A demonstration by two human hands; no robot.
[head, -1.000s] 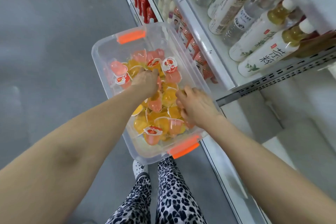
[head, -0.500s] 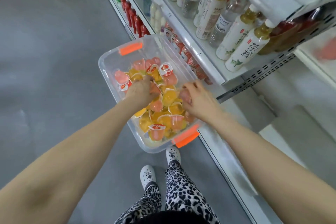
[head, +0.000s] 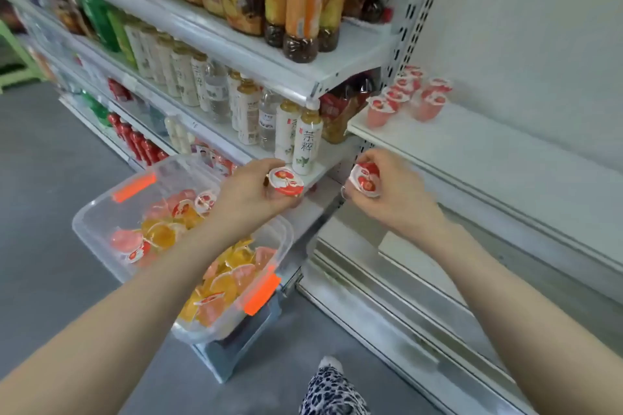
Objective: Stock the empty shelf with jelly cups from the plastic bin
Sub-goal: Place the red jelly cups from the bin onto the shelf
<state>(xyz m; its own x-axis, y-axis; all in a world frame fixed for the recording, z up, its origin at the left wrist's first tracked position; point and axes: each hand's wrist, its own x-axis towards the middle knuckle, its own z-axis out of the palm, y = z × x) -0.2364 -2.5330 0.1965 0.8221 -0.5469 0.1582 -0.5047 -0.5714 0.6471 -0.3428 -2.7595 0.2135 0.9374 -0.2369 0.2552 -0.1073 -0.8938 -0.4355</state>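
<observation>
A grey floor [head: 50, 199] lies left of the hands, and drink bottles [head: 248, 111] fill the store racks beyond the left hand [head: 247, 194]. Under this hand stands the plastic bin [head: 88, 225] with jelly cups [head: 161, 235] inside. Half a second ago both hands were down in the bin; now they are lifted out, apart. The left hand grips the first cup [head: 286, 181] and the right hand [head: 396, 194] grips the second cup [head: 364, 178]. Above the right hand, the white shelf [head: 478, 148] carries a few pink cups [head: 406, 99]. The bin is clear, with orange latches [head: 134, 186]; the cups are round and glossy.
</observation>
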